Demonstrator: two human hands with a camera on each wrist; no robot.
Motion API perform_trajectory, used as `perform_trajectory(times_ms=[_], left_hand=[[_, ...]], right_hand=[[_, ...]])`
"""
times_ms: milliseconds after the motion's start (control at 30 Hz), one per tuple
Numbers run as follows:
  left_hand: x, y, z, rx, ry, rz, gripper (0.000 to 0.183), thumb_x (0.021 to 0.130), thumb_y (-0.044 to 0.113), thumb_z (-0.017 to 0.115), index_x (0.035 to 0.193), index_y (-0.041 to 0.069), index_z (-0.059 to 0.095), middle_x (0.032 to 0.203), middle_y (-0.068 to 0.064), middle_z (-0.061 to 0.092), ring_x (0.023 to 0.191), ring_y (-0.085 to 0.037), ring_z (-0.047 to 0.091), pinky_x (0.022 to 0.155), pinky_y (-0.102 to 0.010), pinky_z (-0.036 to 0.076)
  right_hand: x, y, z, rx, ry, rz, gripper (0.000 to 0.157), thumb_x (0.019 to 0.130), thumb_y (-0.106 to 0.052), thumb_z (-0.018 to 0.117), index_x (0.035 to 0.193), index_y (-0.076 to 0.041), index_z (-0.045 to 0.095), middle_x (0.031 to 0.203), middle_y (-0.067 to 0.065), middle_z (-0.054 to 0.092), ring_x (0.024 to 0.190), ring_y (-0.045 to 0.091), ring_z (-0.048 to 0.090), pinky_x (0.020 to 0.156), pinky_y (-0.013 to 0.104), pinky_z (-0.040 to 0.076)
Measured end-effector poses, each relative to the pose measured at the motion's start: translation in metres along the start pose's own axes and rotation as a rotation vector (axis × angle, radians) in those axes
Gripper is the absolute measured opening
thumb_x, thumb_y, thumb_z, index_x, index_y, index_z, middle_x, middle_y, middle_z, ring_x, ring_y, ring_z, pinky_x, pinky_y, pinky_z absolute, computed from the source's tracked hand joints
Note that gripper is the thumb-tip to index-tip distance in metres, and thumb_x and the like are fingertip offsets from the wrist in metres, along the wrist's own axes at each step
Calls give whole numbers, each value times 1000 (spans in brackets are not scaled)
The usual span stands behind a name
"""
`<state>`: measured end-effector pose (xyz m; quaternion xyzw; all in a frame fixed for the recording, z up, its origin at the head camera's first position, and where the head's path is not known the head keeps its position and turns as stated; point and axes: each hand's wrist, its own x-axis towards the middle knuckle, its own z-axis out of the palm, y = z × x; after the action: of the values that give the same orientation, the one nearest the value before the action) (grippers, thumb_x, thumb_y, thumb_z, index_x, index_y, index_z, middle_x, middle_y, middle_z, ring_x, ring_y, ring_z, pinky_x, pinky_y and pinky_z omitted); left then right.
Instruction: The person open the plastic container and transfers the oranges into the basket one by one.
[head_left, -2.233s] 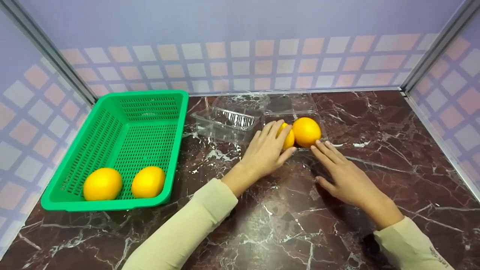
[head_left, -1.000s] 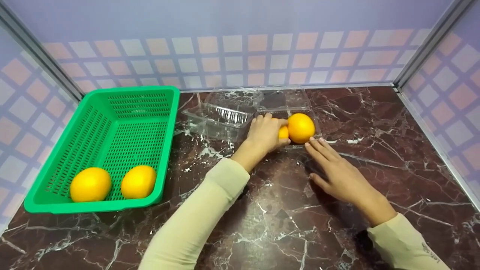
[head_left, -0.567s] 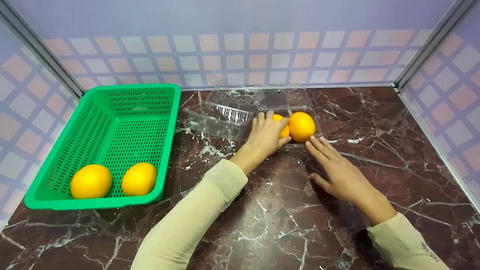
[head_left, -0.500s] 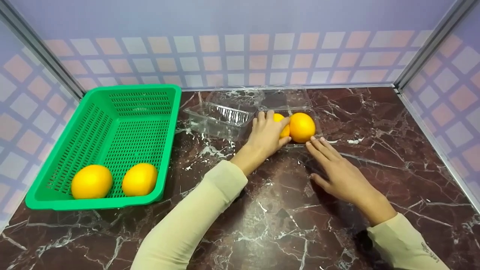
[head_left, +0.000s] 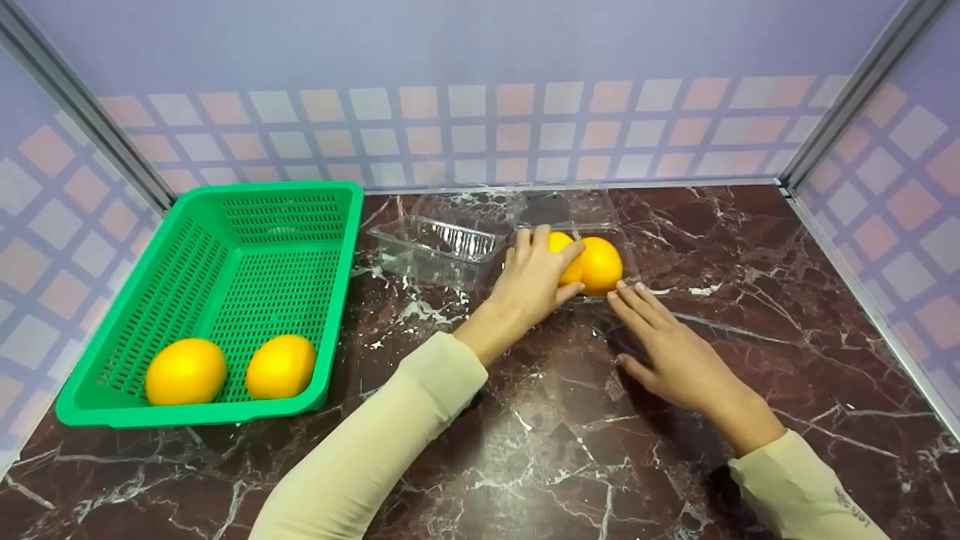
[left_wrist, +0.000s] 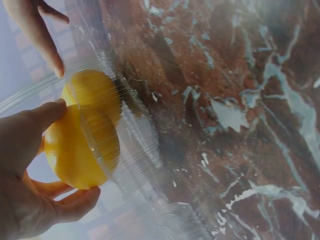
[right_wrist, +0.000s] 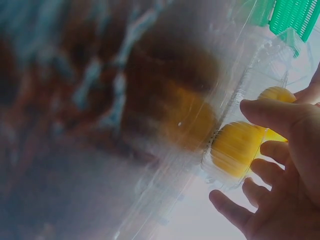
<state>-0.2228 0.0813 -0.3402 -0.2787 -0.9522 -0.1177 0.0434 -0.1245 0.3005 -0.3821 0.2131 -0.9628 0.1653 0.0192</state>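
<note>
Near the back wall, a clear plastic clamshell box lies with its lid folded back. My left hand grips an orange in its left half, thumb and fingers spread round the fruit. Beside it a second orange sits in the right half, partly overlapped by the gripped one in the head view. My right hand is held flat with fingers extended, fingertips at the box's front right corner, just below that second orange. Through the clear wall, both fruits show in the left wrist view.
Left of the box stands another clear plastic container. A green perforated basket at the left holds two oranges, one at its front left and one at its front right. Tiled-pattern panels border the dark marbled tabletop.
My left hand has curled round the left orange, which now stands slightly higher against its neighbour. The right hand stays at the box's corner. The head view has shifted a little.
</note>
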Motion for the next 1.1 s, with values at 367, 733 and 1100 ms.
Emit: perform_trajectory(times_ms=[367,733,1100], left_hand=[[-12,-6,-10,-70,52,10,60,100,42,72,156,24,56,153,-23,45,137,-37,44,102,-43,60],[-38,-13,-41,-199,86,-20,59,99,41,73,154,27,57,162,-22,39,142,-38,43,108,-50,55],[-61,-26,-90,-253,201,-80,60,99,40,72,155,29,56,162,-20,39,145,-38,40,110,-56,52]], right_hand=[[1,-2,1,34,-19,6,81,99,-17,73,167,-7,30,176,13,23,162,41,18,124,62,32],[1,-1,0,36,-11,6,82,98,-16,73,167,-8,29,176,14,22,162,42,17,125,61,29],[-2,2,0,53,4,-5,82,99,-15,74,167,-8,30,175,15,23,161,44,18,123,64,31]])
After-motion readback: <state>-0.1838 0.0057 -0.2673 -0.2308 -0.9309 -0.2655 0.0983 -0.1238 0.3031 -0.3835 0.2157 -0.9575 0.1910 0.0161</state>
